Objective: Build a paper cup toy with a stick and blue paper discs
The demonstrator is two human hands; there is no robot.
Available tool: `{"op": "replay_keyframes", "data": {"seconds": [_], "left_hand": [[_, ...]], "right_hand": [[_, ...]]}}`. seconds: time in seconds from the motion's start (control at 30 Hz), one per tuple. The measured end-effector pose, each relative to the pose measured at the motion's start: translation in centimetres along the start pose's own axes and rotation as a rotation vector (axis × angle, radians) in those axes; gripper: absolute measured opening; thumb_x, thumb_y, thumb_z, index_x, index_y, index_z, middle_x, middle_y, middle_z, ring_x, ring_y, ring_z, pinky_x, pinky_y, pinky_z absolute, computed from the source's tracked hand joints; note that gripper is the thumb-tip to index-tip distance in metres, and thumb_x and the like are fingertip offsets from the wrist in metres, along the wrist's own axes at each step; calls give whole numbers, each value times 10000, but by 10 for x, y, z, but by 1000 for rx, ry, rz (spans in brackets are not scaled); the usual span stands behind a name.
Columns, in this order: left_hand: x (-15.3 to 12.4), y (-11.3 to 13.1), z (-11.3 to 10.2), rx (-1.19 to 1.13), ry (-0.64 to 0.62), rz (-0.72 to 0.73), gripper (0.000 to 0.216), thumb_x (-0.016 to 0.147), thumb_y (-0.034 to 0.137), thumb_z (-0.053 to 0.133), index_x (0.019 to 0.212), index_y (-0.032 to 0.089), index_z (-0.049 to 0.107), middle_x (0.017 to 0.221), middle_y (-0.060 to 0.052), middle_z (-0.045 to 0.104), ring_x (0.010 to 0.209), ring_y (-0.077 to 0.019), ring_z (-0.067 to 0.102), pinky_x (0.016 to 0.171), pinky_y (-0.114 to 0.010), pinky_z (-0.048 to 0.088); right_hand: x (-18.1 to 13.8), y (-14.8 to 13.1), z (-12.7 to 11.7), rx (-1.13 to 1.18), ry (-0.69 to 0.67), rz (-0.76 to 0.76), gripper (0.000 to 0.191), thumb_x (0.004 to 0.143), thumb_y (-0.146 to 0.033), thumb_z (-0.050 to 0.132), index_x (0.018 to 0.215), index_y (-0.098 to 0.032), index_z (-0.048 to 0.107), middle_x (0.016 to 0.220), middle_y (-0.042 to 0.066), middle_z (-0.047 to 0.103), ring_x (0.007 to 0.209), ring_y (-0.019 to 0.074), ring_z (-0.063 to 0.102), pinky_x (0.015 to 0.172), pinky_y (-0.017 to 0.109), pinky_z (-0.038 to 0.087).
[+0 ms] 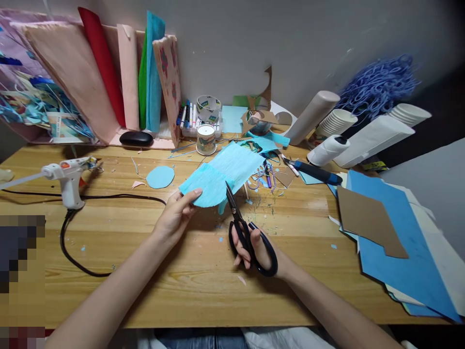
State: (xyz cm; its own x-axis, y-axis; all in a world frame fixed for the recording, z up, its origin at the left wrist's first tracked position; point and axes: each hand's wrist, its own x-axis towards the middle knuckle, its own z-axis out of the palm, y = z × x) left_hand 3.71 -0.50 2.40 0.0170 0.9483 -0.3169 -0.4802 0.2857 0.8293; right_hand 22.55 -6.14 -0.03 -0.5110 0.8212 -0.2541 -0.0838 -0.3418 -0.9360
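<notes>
Between thumb and fingers, my left hand grips the lower left edge of a light blue sheet of crepe paper, held above the table. Its near edge is cut to a curve. My right hand has its fingers through the black handles of a pair of scissors. The blade tips meet the paper at its lower right edge, where a narrow strip hangs down. To the left of the paper lies a light blue paper disc, flat on the wood.
A white glue gun with a black cord stands at left. Behind are fabric rolls, a small paper cup, and a tape roll. A utility knife, coloured sheets and cardboard lie at right. Scraps litter the middle.
</notes>
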Motion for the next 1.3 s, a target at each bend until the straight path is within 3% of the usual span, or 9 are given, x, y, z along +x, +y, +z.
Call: {"op": "replay_keyframes", "data": {"seconds": [0.13,0.23,0.4,0.57,0.73,1.0,1.3], "left_hand": [[-1,-4,-2,135,-1,42,279,634,286,738,859,137,662,836,-30,690,736,-128,600,690,-214,466],[-4,-7,-3,327,-32,61,275,658,327,712,835,125,653,771,-27,675,694,-142,585,665,-242,459],[-4,-7,-2,376,-35,75,245,687,330,667,810,119,646,703,-15,653,707,-157,583,685,-256,456],[-3,-2,1,231,-5,73,345,703,379,658,920,111,653,861,-59,698,794,-182,622,743,-273,476],[-10,-1,6,292,-24,66,468,668,395,712,1055,148,623,1076,-85,675,920,-200,629,798,-276,483],[-17,5,9,404,-134,-37,521,612,377,756,1052,131,624,1016,-106,689,854,-222,645,743,-303,509],[-6,4,-2,315,-138,-29,366,646,367,734,912,124,664,899,-83,702,734,-170,632,692,-269,484]], "right_hand": [[-2,-1,-1,55,-109,-16,778,595,-873,245,836,-168,469,527,-71,428,434,76,467,594,305,518],[-1,-1,0,58,-92,-22,787,615,-867,224,847,-159,479,554,-57,442,473,88,497,628,312,511],[2,0,2,-34,38,-20,692,623,-845,343,762,-177,455,454,-83,408,382,73,451,473,237,463],[0,-3,1,-153,102,6,615,631,-800,446,710,-189,433,411,-95,376,316,66,389,338,187,360],[-3,-4,0,-190,-15,-45,643,660,-801,389,791,-175,456,469,-84,403,377,67,418,445,229,450],[-2,-2,-3,60,-200,-7,801,631,-864,175,840,-155,482,558,-45,449,457,96,500,574,306,514],[-2,1,-1,-103,56,-21,602,655,-778,450,734,-182,451,414,-100,367,308,49,349,316,163,351]]}}
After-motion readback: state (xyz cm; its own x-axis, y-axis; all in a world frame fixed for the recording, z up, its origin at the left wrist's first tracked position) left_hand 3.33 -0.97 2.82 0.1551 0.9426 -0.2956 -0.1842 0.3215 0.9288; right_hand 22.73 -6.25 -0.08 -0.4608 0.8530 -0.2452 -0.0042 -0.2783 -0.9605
